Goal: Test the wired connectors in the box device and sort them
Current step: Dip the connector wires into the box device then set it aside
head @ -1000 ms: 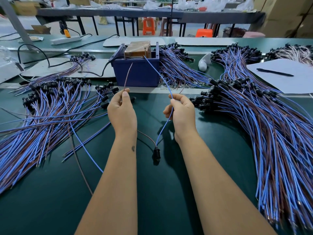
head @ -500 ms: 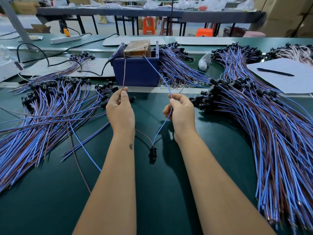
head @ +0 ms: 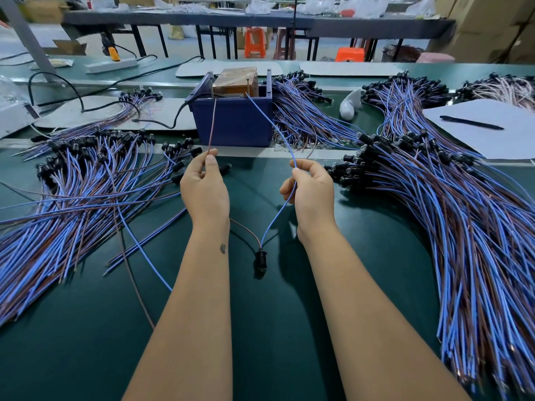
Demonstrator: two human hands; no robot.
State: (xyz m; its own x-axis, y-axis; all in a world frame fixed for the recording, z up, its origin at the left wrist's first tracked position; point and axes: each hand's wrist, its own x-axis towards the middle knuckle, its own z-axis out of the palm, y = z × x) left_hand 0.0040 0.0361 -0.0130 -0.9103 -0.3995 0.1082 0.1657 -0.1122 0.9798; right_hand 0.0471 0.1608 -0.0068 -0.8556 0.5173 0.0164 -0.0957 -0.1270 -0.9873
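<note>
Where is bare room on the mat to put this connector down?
Bare green mat lies between the right forearm and the right wire pile, and near the front edge below the left wire pile. Both piles themselves are crowded.

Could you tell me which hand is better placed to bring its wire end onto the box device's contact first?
Left. The left hand pinches the brown wire, whose tip already reaches the blue box device rim; the blue wire in the right hand ends just short.
</note>
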